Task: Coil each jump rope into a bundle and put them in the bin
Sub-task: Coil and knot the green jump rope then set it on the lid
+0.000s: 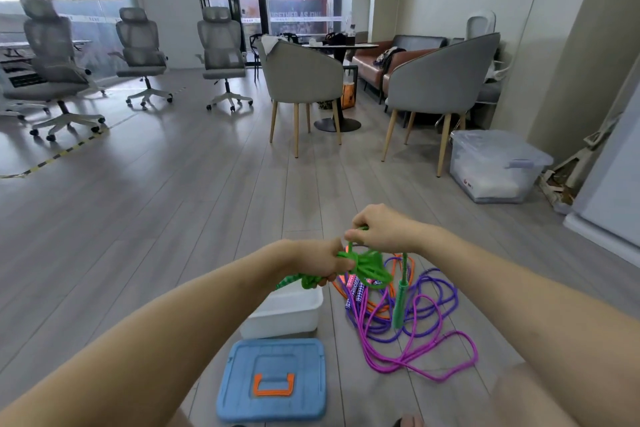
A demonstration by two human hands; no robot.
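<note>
Your way down into the white bin (pixel 298 317) is open; loose ropes (pixel 415 319) crowd its right side.

left hand (pixel 323 262) fingers hidden in green rope (pixel 370 265), bin (pixel 287 317) interior partly hidden

Green jump rope (pixel 367 265) is sitting half-coiled above the white bin (pixel 282 314), while purple, pink and orange ropes (pixel 415 319) are lying tangled beside it.

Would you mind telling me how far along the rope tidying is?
Nothing looks binned: the white bin appears empty, its blue lid off. Both hands, left and right, are coiling the green rope. Purple, pink and orange ropes lie loose.
</note>
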